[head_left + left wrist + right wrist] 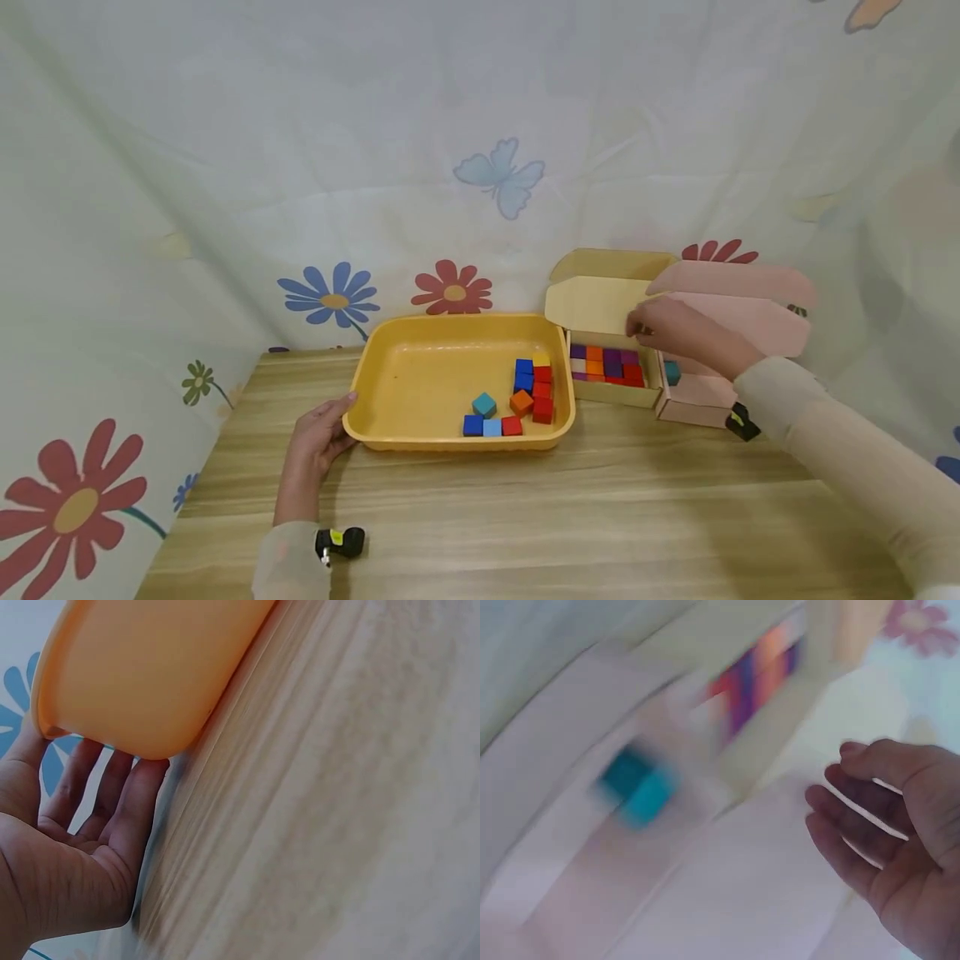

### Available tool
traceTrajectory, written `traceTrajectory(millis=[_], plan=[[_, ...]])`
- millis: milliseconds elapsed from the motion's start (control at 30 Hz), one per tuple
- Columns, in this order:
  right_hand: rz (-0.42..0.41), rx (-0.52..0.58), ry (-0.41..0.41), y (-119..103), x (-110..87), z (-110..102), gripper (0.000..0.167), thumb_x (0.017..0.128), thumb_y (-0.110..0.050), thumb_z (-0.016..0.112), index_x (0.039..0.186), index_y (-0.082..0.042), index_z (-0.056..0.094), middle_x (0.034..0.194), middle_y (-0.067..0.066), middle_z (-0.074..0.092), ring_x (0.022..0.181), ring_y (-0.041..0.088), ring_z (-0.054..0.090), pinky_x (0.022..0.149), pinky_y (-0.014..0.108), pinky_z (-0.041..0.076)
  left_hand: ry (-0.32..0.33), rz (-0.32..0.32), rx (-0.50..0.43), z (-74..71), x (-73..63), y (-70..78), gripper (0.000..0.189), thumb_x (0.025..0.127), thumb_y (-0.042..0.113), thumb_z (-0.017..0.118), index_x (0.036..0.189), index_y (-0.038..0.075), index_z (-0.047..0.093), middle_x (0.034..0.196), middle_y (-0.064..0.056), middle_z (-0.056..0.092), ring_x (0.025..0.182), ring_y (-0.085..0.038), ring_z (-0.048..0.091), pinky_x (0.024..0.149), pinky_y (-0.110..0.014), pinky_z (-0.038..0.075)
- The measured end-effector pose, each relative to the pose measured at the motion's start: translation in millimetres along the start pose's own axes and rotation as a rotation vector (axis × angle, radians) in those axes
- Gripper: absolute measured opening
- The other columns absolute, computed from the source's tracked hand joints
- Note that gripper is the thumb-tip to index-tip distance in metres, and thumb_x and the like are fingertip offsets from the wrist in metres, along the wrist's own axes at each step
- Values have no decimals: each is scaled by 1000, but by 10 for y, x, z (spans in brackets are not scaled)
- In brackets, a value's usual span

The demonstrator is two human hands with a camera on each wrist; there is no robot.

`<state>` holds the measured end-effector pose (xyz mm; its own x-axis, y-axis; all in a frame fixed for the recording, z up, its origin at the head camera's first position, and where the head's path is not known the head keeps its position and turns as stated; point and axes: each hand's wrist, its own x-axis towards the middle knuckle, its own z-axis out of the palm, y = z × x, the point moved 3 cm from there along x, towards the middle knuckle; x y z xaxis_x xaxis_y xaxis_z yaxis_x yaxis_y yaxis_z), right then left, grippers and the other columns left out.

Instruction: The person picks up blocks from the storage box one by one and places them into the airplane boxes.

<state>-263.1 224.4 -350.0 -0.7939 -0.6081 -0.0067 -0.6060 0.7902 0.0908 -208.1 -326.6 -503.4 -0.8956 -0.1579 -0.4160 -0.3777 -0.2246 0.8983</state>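
On the left, my left hand (318,433) holds the yellow plastic tray (420,383) by its left end, thumb at the rim and fingers against the outer wall. Several coloured cubes lie toward the tray's right side, among them a teal cube (484,406) and an orange cube (522,403). My right hand (666,323) is raised over the small open boxes, in front of their lids. Loosely bent and holding nothing, its fingers show in the right wrist view. The cream box (615,393) contains rows of coloured cubes. Inside the pink box (693,411), teal shows (639,786), blurred.
Both boxes stand side by side at the tray's right, their lids (600,304) raised at the back. A patterned curtain (360,192) hangs behind. The wood-grain table (525,517) extends in front of the tray.
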Motion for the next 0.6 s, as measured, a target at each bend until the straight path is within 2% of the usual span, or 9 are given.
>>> traceTrajectory(millis=[33,67,100,167,300,433,600], plan=[[-18,47,-15,-81,109,-32,6,93,-4,68,91,-8,73,87,1,70,80,16,62,78,35,57,3,-1,0,-4,1,8,63,87,37,82,135,2,62,97,0,76,89,-13,72,77,-33,60],[-42,188,-3,-162,230,-51,9,92,-3,70,99,-9,75,93,3,72,83,17,65,79,37,58,7,1,-1,-8,2,15,62,87,37,82,135,2,62,97,0,76,88,-13,72,76,-33,60],[-79,281,14,-247,359,-52,12,92,-3,71,102,-6,75,97,6,74,85,19,68,79,38,60,9,1,-2,-12,2,21,62,87,37,82,134,2,63,97,0,76,88,-12,71,76,-32,60],[-171,337,-4,-443,586,-49,13,91,-1,71,104,-4,75,100,8,74,89,23,69,80,38,60,5,4,-2,-15,3,30,62,87,37,82,135,3,63,98,1,76,89,-12,71,76,-32,60],[-312,370,-111,-854,965,54,18,93,-3,72,111,-5,74,108,9,73,98,26,68,86,35,58,-6,0,-9,-12,3,26,64,87,37,82,137,2,61,101,-1,77,91,-13,72,77,-34,60],[-370,350,-272,-1260,1251,173,28,94,-8,74,122,-8,71,120,8,70,110,26,65,94,34,55,-15,-8,-17,-7,-3,10,66,88,36,82,138,1,59,104,-4,77,93,-15,72,78,-35,60],[-414,312,-362,-1610,1485,359,37,91,-16,79,127,-14,69,123,1,69,112,22,63,95,31,53,-22,-11,-8,5,-16,17,67,89,37,80,140,0,58,107,-5,76,94,-15,72,80,-36,60]])
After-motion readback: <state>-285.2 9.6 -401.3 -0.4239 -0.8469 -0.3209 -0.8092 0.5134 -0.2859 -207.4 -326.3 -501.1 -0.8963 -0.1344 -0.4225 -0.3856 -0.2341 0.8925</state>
